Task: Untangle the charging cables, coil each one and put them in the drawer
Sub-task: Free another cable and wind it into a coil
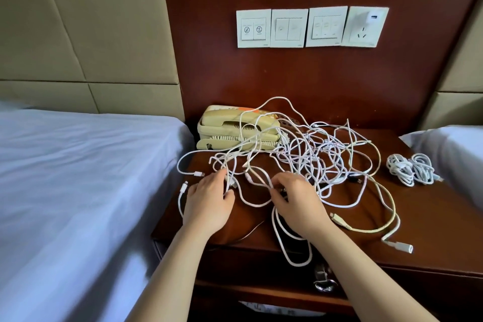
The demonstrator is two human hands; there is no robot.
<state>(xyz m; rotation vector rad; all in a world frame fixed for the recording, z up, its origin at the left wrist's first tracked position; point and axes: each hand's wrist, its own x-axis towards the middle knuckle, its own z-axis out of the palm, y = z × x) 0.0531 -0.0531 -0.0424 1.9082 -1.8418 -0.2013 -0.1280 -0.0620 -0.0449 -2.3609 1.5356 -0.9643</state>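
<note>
Head view blurs strands in the tangled white charging cables (311, 157) (ends untraceable), where left hand (209, 204) and right hand (298, 204) each pinch one with curled fingers.

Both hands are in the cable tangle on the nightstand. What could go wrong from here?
1. Strands of the tangled cables drape over the telephone; a hard pull could drag it or lift its handset.
2. A cable loop hangs over the nightstand front edge and might slide more cable off.
3. The left hand and right hand grip close together; tugging apart may tighten knots.
</note>
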